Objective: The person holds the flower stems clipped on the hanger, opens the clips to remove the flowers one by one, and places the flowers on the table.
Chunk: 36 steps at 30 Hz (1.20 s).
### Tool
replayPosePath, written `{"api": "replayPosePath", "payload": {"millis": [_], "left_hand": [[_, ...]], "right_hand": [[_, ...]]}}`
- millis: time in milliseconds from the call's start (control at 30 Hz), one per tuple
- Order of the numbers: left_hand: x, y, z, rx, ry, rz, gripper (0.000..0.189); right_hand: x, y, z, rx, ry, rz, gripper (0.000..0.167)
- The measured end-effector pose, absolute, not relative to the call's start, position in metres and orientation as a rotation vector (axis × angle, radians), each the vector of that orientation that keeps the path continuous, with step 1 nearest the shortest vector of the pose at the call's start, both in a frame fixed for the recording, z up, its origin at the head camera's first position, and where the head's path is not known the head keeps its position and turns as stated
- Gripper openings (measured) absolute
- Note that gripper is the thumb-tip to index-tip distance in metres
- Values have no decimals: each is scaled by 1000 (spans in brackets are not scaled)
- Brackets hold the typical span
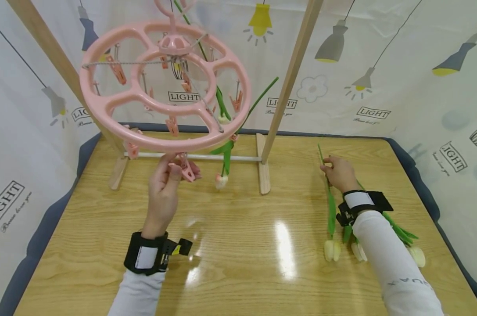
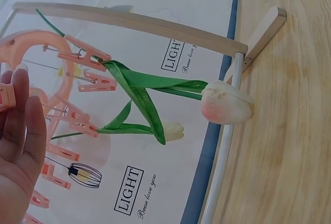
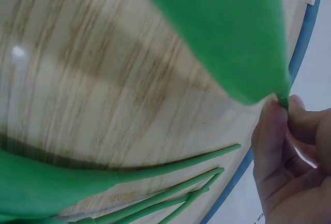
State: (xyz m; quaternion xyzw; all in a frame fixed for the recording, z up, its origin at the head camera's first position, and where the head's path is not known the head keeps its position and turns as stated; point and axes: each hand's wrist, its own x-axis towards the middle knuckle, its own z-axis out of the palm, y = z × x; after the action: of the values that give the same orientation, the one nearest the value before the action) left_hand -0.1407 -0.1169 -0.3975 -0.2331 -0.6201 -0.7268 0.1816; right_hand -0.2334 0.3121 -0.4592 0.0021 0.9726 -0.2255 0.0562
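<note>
A pink clip (image 1: 188, 170) hangs from a round pink hanger (image 1: 171, 142) in the left hand's (image 1: 164, 186) grip, left of the tabletop's (image 1: 242, 263) middle. Over the right half, the right hand (image 1: 338, 173) pinches a pale yellow tulip (image 1: 332, 251) by its stem, bloom toward the near edge.

It was a screened-off table setting, home or studio unclear. White cloth (image 1: 412, 83) printed with lamps and the word LIGHT walled the wood-grain table (image 1: 238, 272) on three sides.
</note>
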Motion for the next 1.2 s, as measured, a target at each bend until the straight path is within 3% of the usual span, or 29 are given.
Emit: {"api": "replayPosePath", "payload": {"millis": [700, 967, 1200], "left_hand": [[-140, -118, -396, -641, -1754, -2054, 36], [-139, -119, -397, -641, -1745, -2065, 39], [-139, -119, -397, -628, -1759, -2052, 35]], "right_hand": [[-224, 308, -481, 64, 3034, -459, 38], [-220, 310, -493, -15, 3135, -206, 23], [-213, 307, -499, -140, 3154, 27, 41]]}}
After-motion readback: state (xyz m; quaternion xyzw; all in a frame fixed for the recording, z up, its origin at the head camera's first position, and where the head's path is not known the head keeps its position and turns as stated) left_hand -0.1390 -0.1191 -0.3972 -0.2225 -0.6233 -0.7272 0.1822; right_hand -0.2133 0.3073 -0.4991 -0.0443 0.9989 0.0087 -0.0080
